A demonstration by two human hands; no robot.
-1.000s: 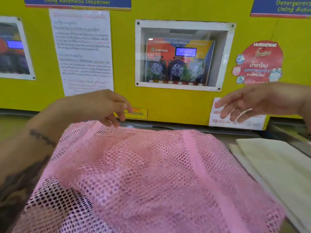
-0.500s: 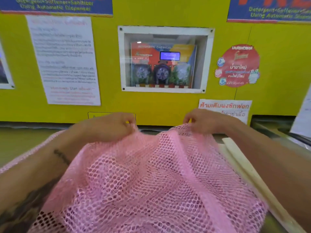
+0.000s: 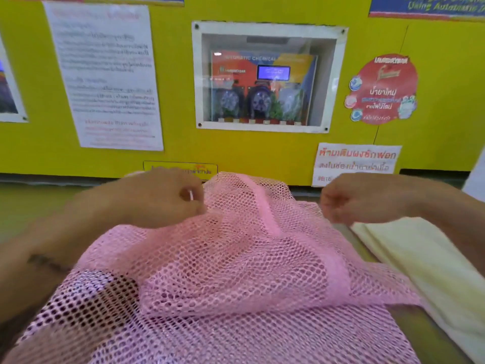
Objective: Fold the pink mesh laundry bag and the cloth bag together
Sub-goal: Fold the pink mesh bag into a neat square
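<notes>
Now our right hand (image 3: 349,203) has pulled off the pink mesh laundry bag (image 3: 236,258), fingers curled, seemingly gripping nothing; our left hand (image 3: 162,198) still pinches its far edge; the cloth bag (image 3: 420,258) waits at three o'clock.

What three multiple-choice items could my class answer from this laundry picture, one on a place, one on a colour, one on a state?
1. Where does the cloth bag lie?
A. right of the mesh bag
B. left of it
C. on top of it

2. What colour is the wall behind?
A. white
B. yellow
C. green

3. How does the mesh bag lie?
A. rolled into a tube
B. folded into a small square
C. rumpled and spread out

Key: 1 A, the cream cloth lies flat past the mesh's right edge, below the right hand. 2 B, yellow shows all around the posters and the dispenser window. 3 C, the mesh rises in loose folds between the left hand and the right.
</notes>
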